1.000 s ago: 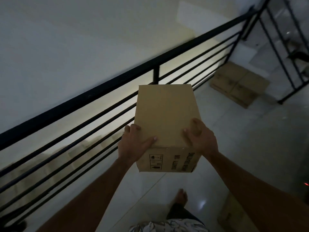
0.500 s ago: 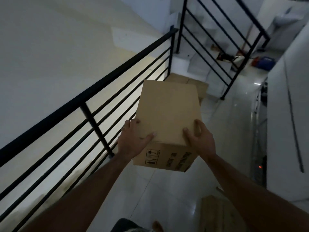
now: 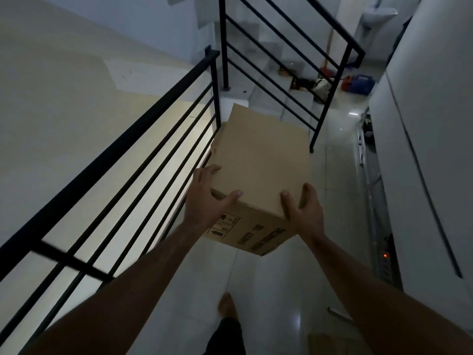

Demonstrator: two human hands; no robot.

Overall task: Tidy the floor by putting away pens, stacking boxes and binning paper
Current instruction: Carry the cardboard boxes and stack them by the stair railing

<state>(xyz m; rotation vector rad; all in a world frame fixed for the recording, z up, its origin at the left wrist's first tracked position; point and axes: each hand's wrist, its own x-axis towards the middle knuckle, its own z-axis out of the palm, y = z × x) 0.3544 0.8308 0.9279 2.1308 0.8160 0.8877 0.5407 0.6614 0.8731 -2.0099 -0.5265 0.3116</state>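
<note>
Two hands, left hand (image 3: 204, 201) and right hand (image 3: 303, 208), grasping plain brown cardboard box (image 3: 261, 162), black print on side

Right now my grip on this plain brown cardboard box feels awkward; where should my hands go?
Hold the plain brown cardboard box at its two near corners, one hand from each side, as the left hand and right hand do: its flat sides offer no handles.

The box (image 3: 258, 165) is showing matt brown cardboard with black print. The railing (image 3: 122, 139) at left is looking like black painted metal. The floor (image 3: 330, 201) tiles are shining glossy.
</note>
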